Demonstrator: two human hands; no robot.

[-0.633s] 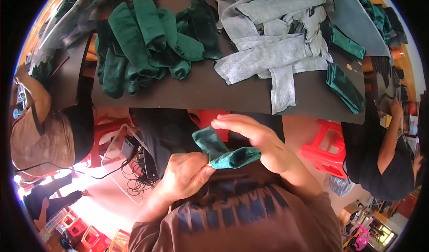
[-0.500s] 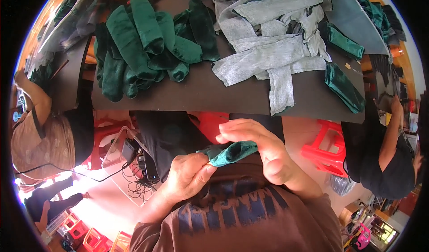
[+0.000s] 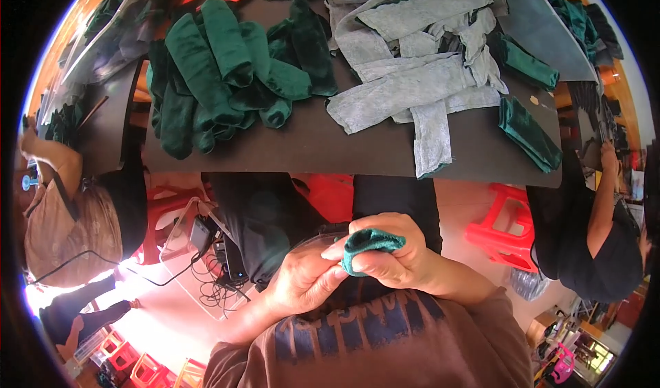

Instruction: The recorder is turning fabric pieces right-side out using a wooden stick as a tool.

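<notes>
Close to my chest, below the table edge, a small green velvet tube (image 3: 363, 239) is held between both hands, its open end facing up. My left hand (image 3: 302, 276) is closed in a pinch at the tube's left side. Wrapped around its right side is my right hand (image 3: 407, 254), with the thumb pressed on the near face. Most of the tube's length is hidden by my fingers. On the table ahead lie a heap of plump green velvet tubes (image 3: 206, 58) to the left and a heap of pale grey fabric strips (image 3: 405, 85) to the right, some with green edges.
Two flat folded green velvet pieces, one a nearer piece (image 3: 528, 135), lie at the dark table's (image 3: 289, 147) right end. Red stools (image 3: 505, 226) stand on the floor. Black cables (image 3: 216, 267) hang at the left. Co-workers sit on the left (image 3: 75, 230) and right (image 3: 584, 230).
My right hand has gone from spread fingers beside the tube to a closed grip around it. The tube's open end now points more upward, and my left hand has moved slightly right.
</notes>
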